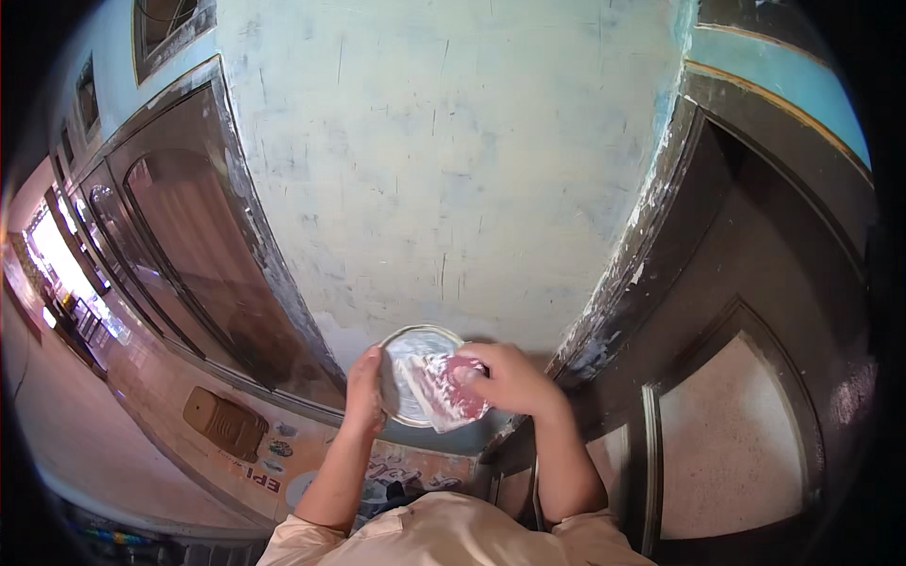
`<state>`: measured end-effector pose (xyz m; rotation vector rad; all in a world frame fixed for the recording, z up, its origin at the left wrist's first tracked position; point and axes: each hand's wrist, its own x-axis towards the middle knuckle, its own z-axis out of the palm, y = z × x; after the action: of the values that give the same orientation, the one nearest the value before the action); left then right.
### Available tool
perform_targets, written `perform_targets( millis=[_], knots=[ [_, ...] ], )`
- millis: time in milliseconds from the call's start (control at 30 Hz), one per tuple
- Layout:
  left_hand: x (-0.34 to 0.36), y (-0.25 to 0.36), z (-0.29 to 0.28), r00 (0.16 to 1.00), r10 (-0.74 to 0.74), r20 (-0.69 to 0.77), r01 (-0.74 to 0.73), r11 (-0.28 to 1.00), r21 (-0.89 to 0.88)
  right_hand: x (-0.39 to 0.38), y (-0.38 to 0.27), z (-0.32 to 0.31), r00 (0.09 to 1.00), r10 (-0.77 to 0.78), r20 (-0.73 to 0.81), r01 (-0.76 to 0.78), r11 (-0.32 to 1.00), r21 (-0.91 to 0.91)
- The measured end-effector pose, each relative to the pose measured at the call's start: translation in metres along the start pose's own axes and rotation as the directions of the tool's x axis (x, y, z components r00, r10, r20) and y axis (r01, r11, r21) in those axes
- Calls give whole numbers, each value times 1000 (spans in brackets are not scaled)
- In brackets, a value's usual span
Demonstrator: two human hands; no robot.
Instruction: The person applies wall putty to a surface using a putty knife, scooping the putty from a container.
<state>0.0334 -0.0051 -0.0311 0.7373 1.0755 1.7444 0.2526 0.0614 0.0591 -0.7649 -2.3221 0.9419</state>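
My left hand (366, 391) grips the left rim of a round, shallow lid (408, 385), whose inside is smeared with pale white paste. My right hand (505, 377) is closed on a flat red scraper (462, 401) coated with white paste, its blade lying over the right part of the lid. The thumb is pressed on the scraper's face. Both are held low in front of the pale, patchy wall (453, 170).
A dark door (774, 245) with pale panels is at right, glazed dark doors (189, 226) at left. Both frames are flaking. On the floor at lower left, a brown plastic object (222, 420) rests by a printed sheet (283, 491). A bright opening (57, 245) is at far left.
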Motion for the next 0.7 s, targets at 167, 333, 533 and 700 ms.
perform_targets(
  millis=[167, 333, 533, 700],
  knots=[
    [6, -9, -37, 993, -14, -115, -4, 989, -151, -10, -16, -18, 941, -66, -331, 60, 998, -29],
    [7, -9, -43, 984, -121, -132, 105, 987, -124, -11, 19, -2, 896, 21, -444, 67, 981, 183],
    [17, -6, -63, 988, -131, -86, 117, 981, -153, -1, 29, 15, 817, 12, -577, 244, 899, 364],
    [28, -7, -79, 986, -165, -39, 148, 949, -277, 1, 22, 20, 890, 185, -416, 76, 840, 537]
  ],
)
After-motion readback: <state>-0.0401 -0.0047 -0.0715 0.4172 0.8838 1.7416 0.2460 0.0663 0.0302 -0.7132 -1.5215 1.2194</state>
